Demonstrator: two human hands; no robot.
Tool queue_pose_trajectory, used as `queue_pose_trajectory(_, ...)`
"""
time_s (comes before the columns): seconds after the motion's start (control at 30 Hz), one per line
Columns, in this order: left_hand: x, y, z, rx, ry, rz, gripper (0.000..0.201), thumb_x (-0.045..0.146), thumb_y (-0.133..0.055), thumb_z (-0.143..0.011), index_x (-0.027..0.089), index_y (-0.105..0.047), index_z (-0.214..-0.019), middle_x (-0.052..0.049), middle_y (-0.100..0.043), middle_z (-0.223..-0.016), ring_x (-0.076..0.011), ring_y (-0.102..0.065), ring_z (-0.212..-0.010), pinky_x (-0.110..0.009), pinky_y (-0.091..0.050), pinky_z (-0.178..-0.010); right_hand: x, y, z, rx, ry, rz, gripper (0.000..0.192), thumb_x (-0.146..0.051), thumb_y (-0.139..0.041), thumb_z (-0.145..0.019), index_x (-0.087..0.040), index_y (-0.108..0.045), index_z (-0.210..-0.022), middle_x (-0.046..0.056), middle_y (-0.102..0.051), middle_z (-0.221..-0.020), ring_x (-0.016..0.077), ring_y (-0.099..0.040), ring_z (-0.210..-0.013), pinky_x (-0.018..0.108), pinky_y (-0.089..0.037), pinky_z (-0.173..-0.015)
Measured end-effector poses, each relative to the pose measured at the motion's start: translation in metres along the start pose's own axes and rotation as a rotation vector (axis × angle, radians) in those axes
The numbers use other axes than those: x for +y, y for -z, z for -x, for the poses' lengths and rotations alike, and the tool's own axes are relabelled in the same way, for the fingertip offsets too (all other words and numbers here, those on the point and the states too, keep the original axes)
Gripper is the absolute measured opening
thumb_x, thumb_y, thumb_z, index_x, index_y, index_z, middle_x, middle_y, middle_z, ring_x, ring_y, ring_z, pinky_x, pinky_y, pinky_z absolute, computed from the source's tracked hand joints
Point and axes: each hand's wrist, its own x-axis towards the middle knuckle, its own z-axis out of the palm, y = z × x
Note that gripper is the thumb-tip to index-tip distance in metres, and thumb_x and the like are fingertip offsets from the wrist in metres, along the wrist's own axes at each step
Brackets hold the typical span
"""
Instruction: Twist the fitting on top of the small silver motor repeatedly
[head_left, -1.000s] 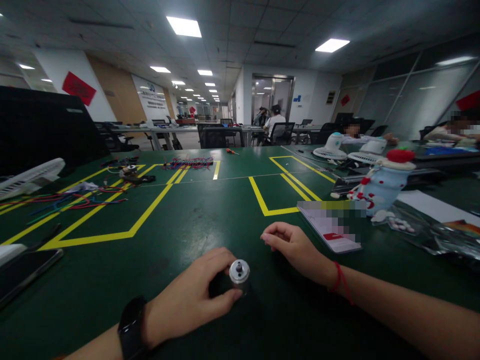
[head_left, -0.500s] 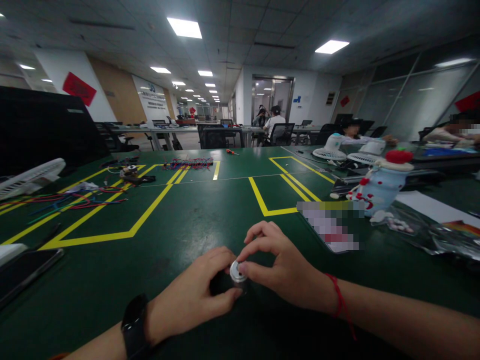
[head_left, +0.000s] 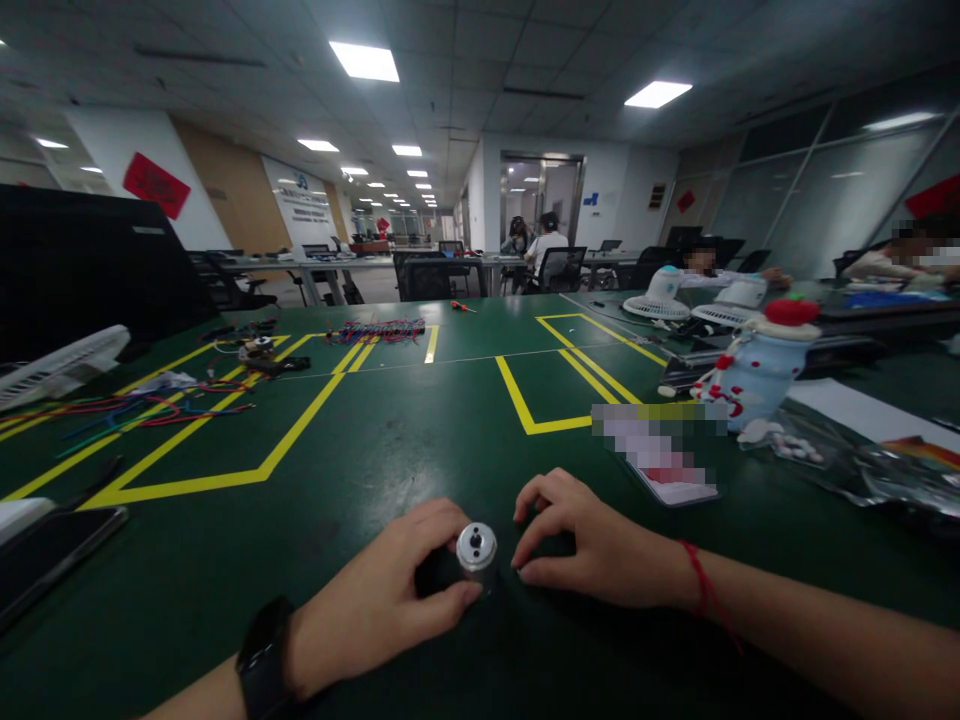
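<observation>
Dark green tabletop (head_left: 360,450) with yellow tape (head_left: 180,486) forms the work surface. At the lower left edge of the frame lies a black phone (head_left: 64,555), well apart from the work. At lower centre-left, the left hand (head_left: 386,570) is curled about a silver metal cylinder (head_left: 477,565), thumb on the near side and fingers on the far side; the hold appears firm. The cylinder stands at lower centre, seemingly upright, its top face exposed with a central stub; its base is in shadow. The left grip is judged well placed: keep it low and even, base flat, since smooth metal may turn under side load. Just right of the cylinder and apart from it, the right hand (head_left: 596,545) has thumb and forefinger nearly meeting; whether anything small is pinched there cannot be told. Contact with the stub is best made squarely from above, with the wrist's red cord (head_left: 701,580) kept clear. Further right lie a partly blurred flat device (head_left: 679,490) and a light-blue bottle (head_left: 761,375), neither obstructing
</observation>
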Motion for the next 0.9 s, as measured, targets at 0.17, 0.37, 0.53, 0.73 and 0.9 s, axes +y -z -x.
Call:
queue_pose_trajectory(0.17, -0.001, 0.000, 0.001, -0.003, -0.009, 0.019, 0.011, 0.019, -0.062, -0.084, 0.020, -0.054, -0.093, -0.001, -0.057, -0.093, -0.0182, -0.052, -0.084, -0.029, -0.040, -0.075, 0.008, 0.007, -0.006, 0.158, -0.120, -0.302, 0.015, -0.032, -0.066, -0.083, -0.019, -0.071, -0.086, 0.004, -0.061, -0.096, 0.0174, -0.057, -0.090, 0.032, -0.044, -0.082)
queue_pose_trajectory(0.37, 0.000, 0.002, -0.001, 0.005, -0.007, 0.028, 0.013, 0.018, -0.063, -0.084, 0.020, -0.054, -0.093, 0.000, -0.056, -0.094, -0.0176, -0.052, -0.084, -0.028, -0.040, -0.075, 0.012, 0.008, -0.009, 0.274, -0.269, -0.332, 0.018, -0.031, -0.058, -0.088, -0.016, -0.066, -0.084, 0.001, -0.061, -0.079, 0.0140, -0.056, -0.073, 0.027, -0.043, -0.067)
queue_pose_trajectory(0.53, 0.000, 0.000, 0.000, 0.008, 0.017, -0.012, 0.012, 0.018, -0.062, -0.083, 0.019, -0.053, -0.090, 0.000, -0.055, -0.089, -0.0180, -0.051, -0.080, -0.028, -0.039, -0.071, 0.004, 0.003, -0.004, 0.027, 0.003, -0.084, 0.012, -0.028, -0.069, -0.079, -0.018, -0.070, -0.085, 0.002, -0.063, -0.092, 0.0157, -0.057, -0.084, 0.030, -0.043, -0.078)
queue_pose_trajectory(0.73, -0.001, -0.002, 0.000, 0.014, 0.009, -0.020, 0.013, 0.017, -0.063, -0.082, 0.019, -0.053, -0.091, 0.000, -0.055, -0.089, -0.0177, -0.051, -0.080, -0.029, -0.039, -0.070, 0.002, -0.003, -0.005, 0.026, 0.084, 0.037, 0.009, -0.027, -0.073, -0.076, -0.020, -0.071, -0.082, 0.002, -0.059, -0.092, 0.0159, -0.056, -0.085, 0.032, -0.043, -0.079)
queue_pose_trajectory(0.9, 0.000, -0.001, -0.001, 0.004, -0.025, 0.005, 0.012, 0.020, -0.063, -0.085, 0.020, -0.057, -0.095, -0.001, -0.057, -0.094, -0.0185, -0.053, -0.085, -0.030, -0.041, -0.075, -0.011, -0.007, -0.016, 0.303, 0.059, -0.207, 0.006, -0.022, -0.066, -0.083, -0.017, -0.068, -0.087, 0.001, -0.057, -0.088, 0.0125, -0.055, -0.080, 0.026, -0.045, -0.071)
